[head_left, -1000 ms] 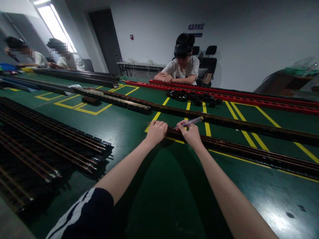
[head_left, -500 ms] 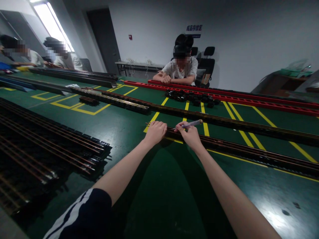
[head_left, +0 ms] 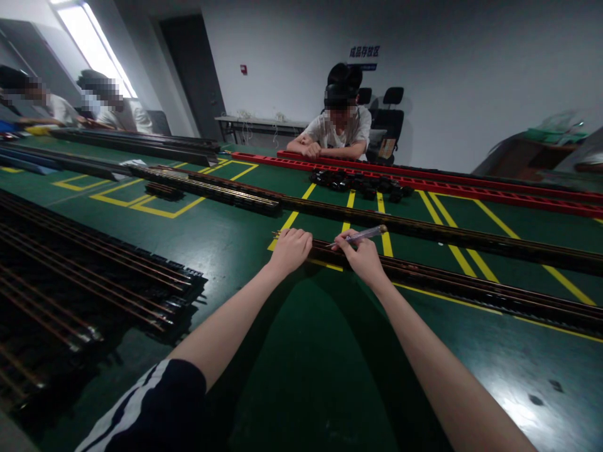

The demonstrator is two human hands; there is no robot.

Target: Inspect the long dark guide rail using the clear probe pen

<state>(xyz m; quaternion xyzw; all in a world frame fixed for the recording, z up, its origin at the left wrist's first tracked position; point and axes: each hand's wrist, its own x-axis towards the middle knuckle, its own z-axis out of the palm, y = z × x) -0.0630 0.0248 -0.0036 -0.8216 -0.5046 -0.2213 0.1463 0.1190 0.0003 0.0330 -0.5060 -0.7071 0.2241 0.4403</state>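
Note:
A long dark rail with copper strips (head_left: 452,285) lies across the green table (head_left: 306,364), running off to the right. My left hand (head_left: 291,249) is curled over the rail's left end, fingers closed on it. Just to its right, my right hand (head_left: 362,254) pinches a slim clear-handled tool (head_left: 365,234), its tip down at the rail and its handle pointing up to the right.
A stack of similar rails (head_left: 89,276) fills the left of the table. More long rails (head_left: 424,229) and red strips (head_left: 424,182) cross behind, with several small black parts (head_left: 362,184). One person (head_left: 336,129) sits opposite and others sit at far left. Yellow lines mark the table.
Both hands stay on the rail end with the tool. The view has shifted slightly; nothing else has moved.

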